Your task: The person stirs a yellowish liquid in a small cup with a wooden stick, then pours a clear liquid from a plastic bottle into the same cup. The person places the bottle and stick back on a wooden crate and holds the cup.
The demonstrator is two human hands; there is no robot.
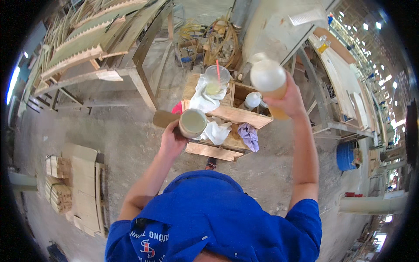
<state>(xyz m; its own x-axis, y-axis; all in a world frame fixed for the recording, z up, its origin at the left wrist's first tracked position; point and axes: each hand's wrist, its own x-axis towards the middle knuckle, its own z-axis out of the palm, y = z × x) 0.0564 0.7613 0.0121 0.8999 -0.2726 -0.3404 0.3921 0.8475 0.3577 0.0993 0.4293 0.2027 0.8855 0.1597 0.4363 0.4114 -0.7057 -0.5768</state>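
My left hand (173,139) is closed around a round, open-topped cup (193,123) with a pale greyish inside. A flat brown piece (165,118) shows just left of it; I cannot tell what it is. Farther right, my right hand (290,99) grips a plastic bottle (267,75) with a whitish top and amber liquid lower down. Between and beyond the hands stands a wooden box stand (227,112). It bears white rags (204,99), a clear drink cup (213,87) with a red straw, a white bottle (252,100) in a compartment, and a purple cloth (248,137).
At the far left stands a wooden workbench (139,83) with slatted pieces on it. Coiled hoses (221,43) lie beyond the stand. Another table (340,78) is at the right, near a blue drum (346,156). Stacked wood (57,194) and cardboard (83,183) lie at the lower left.
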